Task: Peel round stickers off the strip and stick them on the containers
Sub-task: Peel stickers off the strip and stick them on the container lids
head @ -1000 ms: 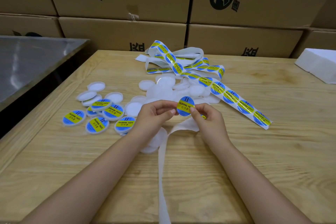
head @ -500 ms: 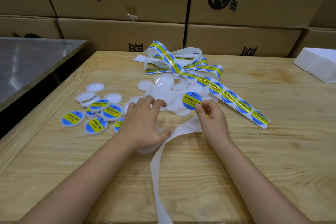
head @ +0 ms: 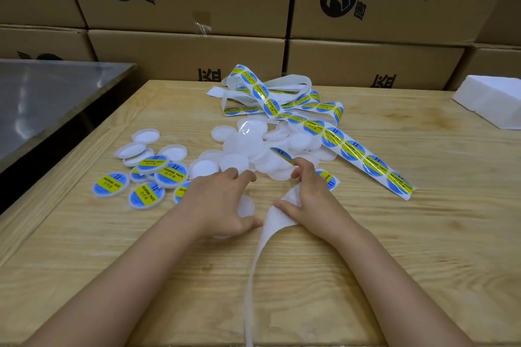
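Note:
A long strip of blue-and-yellow round stickers (head: 363, 158) runs from a tangled heap at the back to the right of my hands. Plain white round containers (head: 248, 144) lie piled in the middle. Several labelled containers (head: 146, 180) sit at the left. My right hand (head: 310, 194) pinches a peeled sticker (head: 282, 155) at its fingertips, low over the white pile and seen almost edge-on. The empty backing strip (head: 253, 276) passes under that hand's thumb and trails toward me. My left hand (head: 222, 200) lies spread over a white container (head: 246, 205), fingertips touching the pile's near edge.
Stacked cardboard boxes (head: 186, 59) wall off the back of the wooden table (head: 423, 234). A metal table (head: 42, 98) stands at the left across a dark gap. A white foam block (head: 493, 101) lies at the far right.
My left hand let go of the sticker and dropped onto the white containers. My right hand carried the sticker forward and down to the pile.

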### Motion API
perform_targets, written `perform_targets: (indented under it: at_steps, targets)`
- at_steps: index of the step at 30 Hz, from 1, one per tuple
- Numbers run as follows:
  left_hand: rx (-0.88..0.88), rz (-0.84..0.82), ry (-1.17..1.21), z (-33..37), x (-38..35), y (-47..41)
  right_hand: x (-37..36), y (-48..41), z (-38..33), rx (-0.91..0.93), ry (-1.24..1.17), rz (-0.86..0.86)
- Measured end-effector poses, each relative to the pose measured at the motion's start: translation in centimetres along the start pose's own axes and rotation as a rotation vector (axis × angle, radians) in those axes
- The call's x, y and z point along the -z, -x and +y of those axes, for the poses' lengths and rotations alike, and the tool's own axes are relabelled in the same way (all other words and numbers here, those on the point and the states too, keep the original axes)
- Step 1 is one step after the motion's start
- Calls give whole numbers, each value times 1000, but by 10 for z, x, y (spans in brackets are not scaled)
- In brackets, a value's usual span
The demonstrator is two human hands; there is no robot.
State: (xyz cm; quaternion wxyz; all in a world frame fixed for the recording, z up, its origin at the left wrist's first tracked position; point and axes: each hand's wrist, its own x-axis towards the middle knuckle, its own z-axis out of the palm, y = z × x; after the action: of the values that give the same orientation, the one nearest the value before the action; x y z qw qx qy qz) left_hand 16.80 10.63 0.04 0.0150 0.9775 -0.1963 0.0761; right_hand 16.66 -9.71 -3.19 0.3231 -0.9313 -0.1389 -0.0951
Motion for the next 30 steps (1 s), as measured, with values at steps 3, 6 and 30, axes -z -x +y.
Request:
perform_targets:
  at_steps: [3,6,30]
  targets:
    - [19,21,151,0,-2,-3,1,0,3,-2,-33,-8]
    - [206,114,934,8,4,-9,2,-1,5,3,-98,-11]
    - [488,-167,2078,54,-4,-13,10,-4,-15,-137,-739,144]
